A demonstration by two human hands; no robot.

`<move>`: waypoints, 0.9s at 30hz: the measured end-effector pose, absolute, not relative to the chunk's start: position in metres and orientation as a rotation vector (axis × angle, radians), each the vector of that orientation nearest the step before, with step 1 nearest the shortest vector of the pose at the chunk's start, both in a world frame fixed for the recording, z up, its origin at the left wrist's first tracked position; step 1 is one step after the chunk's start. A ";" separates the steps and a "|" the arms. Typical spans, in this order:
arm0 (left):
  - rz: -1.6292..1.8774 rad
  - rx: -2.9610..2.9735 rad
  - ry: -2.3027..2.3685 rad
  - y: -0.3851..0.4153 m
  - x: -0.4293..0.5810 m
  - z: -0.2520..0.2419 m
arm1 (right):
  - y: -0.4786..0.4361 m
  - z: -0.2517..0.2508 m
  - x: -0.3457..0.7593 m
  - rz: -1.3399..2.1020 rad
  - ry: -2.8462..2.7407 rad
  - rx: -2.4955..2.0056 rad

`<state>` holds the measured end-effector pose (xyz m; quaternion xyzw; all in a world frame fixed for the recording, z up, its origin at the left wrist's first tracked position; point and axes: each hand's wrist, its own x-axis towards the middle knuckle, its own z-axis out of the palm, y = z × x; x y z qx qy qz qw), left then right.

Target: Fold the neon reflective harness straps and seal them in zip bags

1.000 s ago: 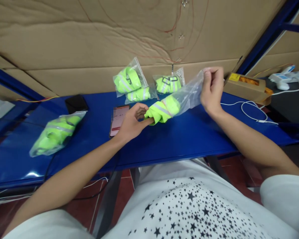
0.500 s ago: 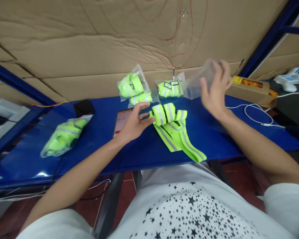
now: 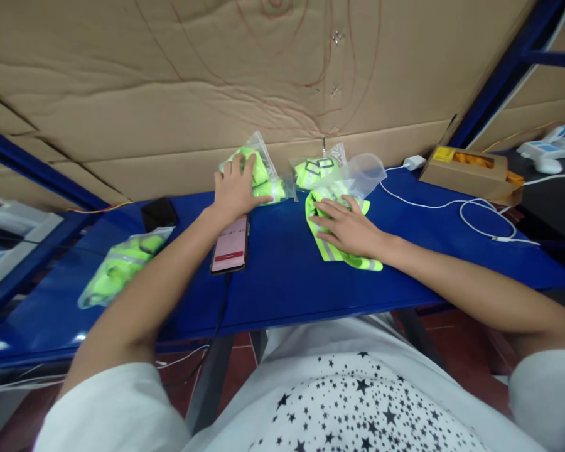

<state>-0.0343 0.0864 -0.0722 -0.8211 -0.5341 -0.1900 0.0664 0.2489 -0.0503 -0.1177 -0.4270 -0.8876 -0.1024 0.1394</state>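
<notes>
My left hand [image 3: 235, 191] rests over a transparent zip bag [image 3: 263, 150] holding a neon-yellow reflective strap, its fingers spread and partly covering it. Under its thumb is a second bagged strap [image 3: 270, 191]. My right hand [image 3: 351, 229] lies on a loose neon-yellow reflective harness [image 3: 329, 251] with grey stripes, fingers apart, pressing it to the table. An unfilled-looking transparent bag [image 3: 367, 174] lies just behind that hand, overlapping the harness. Beside it, another bagged strap [image 3: 311, 172] with black buckles leans near the cardboard.
On the blue table [image 3: 273, 282] a phone [image 3: 230, 247] shows a timer. Left of it are a large bag of neon-yellow straps [image 3: 122, 263] and a black item [image 3: 159, 215]. To the right lie a white cable [image 3: 466, 207] and a cardboard box [image 3: 471, 174]. A cardboard wall [image 3: 169, 107] stands behind.
My left hand has moved from the rolled straps leftward and back onto the bagged ones. My right hand has let go of the transparent bag and come down onto the harness.
</notes>
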 end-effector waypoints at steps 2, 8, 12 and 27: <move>-0.623 -2.462 -1.663 0.091 -0.033 -0.075 | -0.043 -0.117 0.258 -0.304 -2.521 -1.344; -0.775 -2.682 -1.462 0.102 -0.043 -0.074 | -0.026 -0.118 0.276 -0.244 -2.463 -1.402; -1.058 -2.626 -1.360 0.091 -0.048 -0.060 | -0.031 -0.105 0.275 -0.233 -2.248 -1.399; -1.336 -2.605 -1.268 0.072 -0.024 -0.060 | -0.073 -0.116 0.242 0.180 -2.757 -0.745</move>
